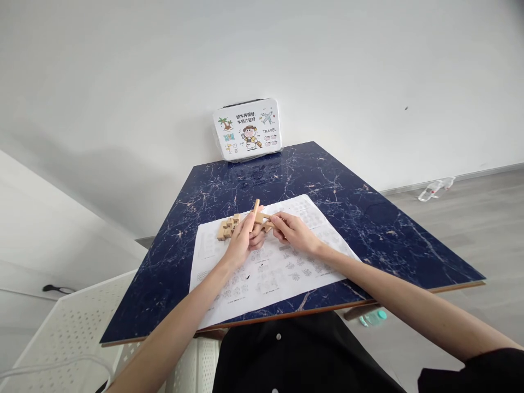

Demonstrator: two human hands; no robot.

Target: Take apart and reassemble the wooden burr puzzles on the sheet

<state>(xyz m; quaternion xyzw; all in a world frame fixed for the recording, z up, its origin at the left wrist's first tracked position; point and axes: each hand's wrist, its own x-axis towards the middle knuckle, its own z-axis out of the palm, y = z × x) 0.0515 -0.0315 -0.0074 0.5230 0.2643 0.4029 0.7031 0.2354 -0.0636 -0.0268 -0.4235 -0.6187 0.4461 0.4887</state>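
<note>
Over a printed paper sheet [270, 278], both hands meet at some notched wooden puzzle pieces [261, 218]. My left hand [244, 233] is closed round them, and one stick points up past its fingers. Between thumb and fingers, my right hand [290, 229] pinches the right end of a wooden piece [268, 224] that touches the others. Just left of my left hand, a cluster of wooden puzzle blocks [225, 229] lies on the sheet, partly hidden by that hand. Fingers cover much of the held pieces, so how they fit together cannot be made out.
The sheet lies on a dark blue marbled table [327, 185]. A white case with cartoon prints [249, 131] leans against the wall at the back. Plastic bottles [436, 188] lie on the floor at right. A white perforated cabinet [73, 322] stands at left.
</note>
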